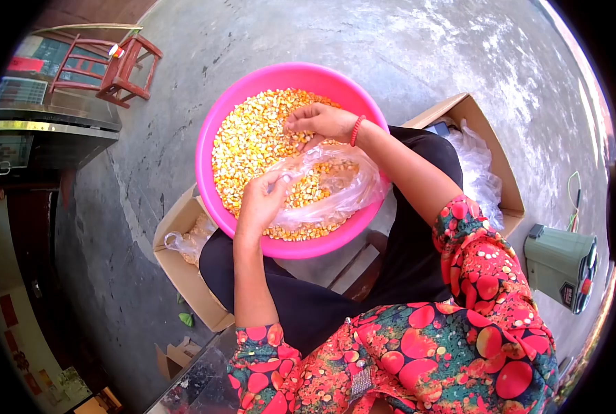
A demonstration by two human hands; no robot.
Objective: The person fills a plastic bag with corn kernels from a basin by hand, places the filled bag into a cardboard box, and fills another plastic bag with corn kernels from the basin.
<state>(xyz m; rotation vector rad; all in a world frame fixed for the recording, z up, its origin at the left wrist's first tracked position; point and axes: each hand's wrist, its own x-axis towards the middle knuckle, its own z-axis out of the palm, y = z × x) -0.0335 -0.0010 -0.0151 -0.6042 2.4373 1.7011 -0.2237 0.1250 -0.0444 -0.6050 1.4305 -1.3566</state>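
A pink basin (208, 138) full of yellow corn kernels (252, 131) rests at my lap. Inside it, a clear plastic bag (353, 200) lies on the corn with its mouth open and some kernels in it. My left hand (261, 200) pinches the near left edge of the bag's mouth between thumb and fingers. Over the corn just beyond the bag is my right hand (325, 125), a red bead bracelet (357, 130) on its wrist. Its fingers curl around some kernels, which show between thumb and fingertips.
To the right stands a cardboard box (491, 148) holding clear plastic bags (477, 169). Another cardboard box (183, 265), at left, holds a filled plastic bag (194, 238). A green bin (560, 259) stands at far right, a red wooden chair (121, 72) at upper left.
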